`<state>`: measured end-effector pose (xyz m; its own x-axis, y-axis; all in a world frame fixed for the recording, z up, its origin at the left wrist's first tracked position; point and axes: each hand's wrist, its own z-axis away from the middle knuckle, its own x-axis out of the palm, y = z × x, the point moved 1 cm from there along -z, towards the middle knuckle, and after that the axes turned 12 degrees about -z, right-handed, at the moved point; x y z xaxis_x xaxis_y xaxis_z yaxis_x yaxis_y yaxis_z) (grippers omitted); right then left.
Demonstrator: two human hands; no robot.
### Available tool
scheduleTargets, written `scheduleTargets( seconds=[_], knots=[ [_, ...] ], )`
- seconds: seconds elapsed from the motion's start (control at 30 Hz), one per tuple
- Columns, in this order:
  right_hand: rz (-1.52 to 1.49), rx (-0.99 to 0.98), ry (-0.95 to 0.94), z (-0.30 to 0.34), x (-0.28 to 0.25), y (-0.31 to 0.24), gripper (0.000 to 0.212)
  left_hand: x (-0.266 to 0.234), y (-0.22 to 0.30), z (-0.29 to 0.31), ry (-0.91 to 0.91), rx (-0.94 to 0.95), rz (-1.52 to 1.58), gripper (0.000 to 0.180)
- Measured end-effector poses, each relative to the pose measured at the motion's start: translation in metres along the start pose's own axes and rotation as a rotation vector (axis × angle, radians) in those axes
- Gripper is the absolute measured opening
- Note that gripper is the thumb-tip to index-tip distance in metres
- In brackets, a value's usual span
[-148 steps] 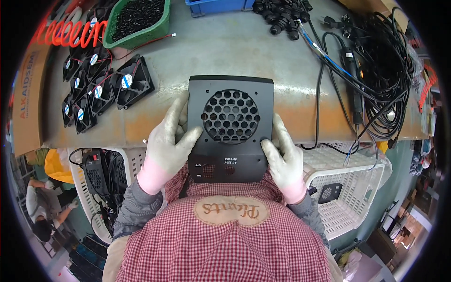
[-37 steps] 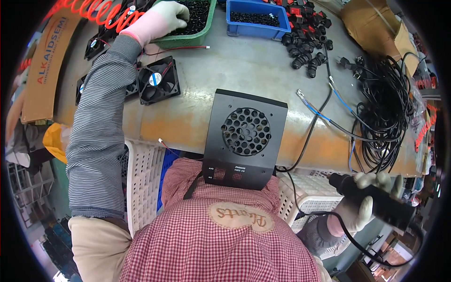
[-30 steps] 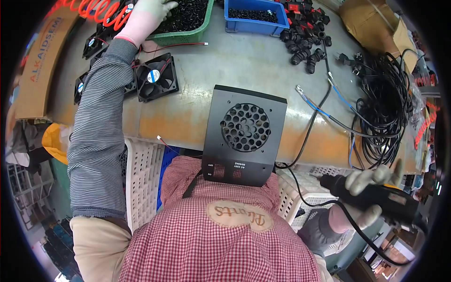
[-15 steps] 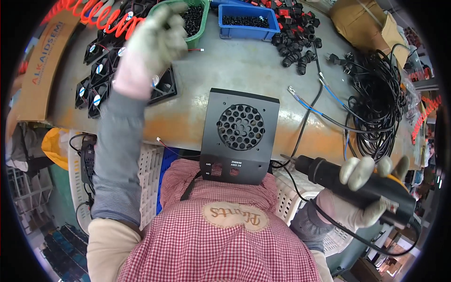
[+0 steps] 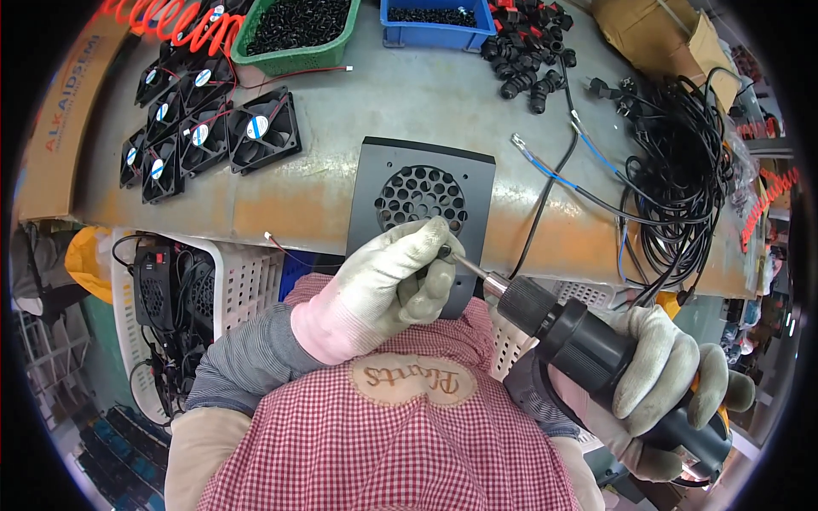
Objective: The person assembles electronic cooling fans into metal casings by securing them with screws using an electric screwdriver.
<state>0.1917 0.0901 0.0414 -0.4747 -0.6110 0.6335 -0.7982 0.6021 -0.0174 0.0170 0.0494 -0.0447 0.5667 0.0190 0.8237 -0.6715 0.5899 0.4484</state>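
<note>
My left hand [image 5: 375, 289], in a pale glove, is closed in a pinch on a small black screw [image 5: 444, 252]. The bit of a black electric screwdriver [image 5: 558, 322] meets that screw from the right. Wrapped round the screwdriver's body is my gloved right hand [image 5: 660, 375]. Behind my left fingers, a black metal housing [image 5: 477, 192] with a round pattern of holes leans against the table edge above my lap. My left hand covers its lower part. A thin lead with a white plug [image 5: 267, 236] sticks out to its left.
Several black fans [image 5: 264, 129] lie at the left of the table [image 5: 400, 98]. A green basket [image 5: 294, 60] and a blue bin [image 5: 434, 36] hold small black parts. Coiled black cables [image 5: 682, 196] lie at the right. Finished-looking units fill a white crate [image 5: 247, 285] at lower left.
My left hand has come back from the green basket to the front of the housing and now pinches a screw. The screwdriver has moved left, its bit now at the screw.
</note>
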Motion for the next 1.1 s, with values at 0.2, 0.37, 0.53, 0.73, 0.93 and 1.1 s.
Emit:
scheduleTargets(
  seconds=[0.2, 0.37, 0.53, 0.73, 0.93, 1.1],
  knots=[
    [0.05, 0.049, -0.011, 0.003, 0.002, -0.001, 0.053, 0.008, -0.004, -0.003, 0.066, -0.024, 0.007, 0.024],
    [0.037, 0.071, -0.119, 0.006, -0.004, -0.003, 0.058, 0.011, -0.01, -0.004, 0.175, 0.051, -0.108, 0.028],
    [0.094, 0.075, 0.014, 0.008, -0.003, -0.003, 0.048, 0.006, -0.009, 0.001, 0.068, 0.283, -0.344, 0.03],
    [-0.01, 0.36, 0.005, -0.013, -0.034, -0.039, 0.04, -0.035, 0.021, 0.03, 0.462, 0.372, -0.721, 0.046],
    [0.323, 0.304, 0.036, -0.009, -0.043, -0.031, 0.051, -0.075, 0.019, 0.058, 0.796, 0.168, -1.428, 0.025],
    [0.301, 0.364, 0.066, -0.004, -0.047, -0.017, 0.055, -0.072, 0.008, 0.058, 0.639, -0.023, -1.51, 0.034]
  ],
)
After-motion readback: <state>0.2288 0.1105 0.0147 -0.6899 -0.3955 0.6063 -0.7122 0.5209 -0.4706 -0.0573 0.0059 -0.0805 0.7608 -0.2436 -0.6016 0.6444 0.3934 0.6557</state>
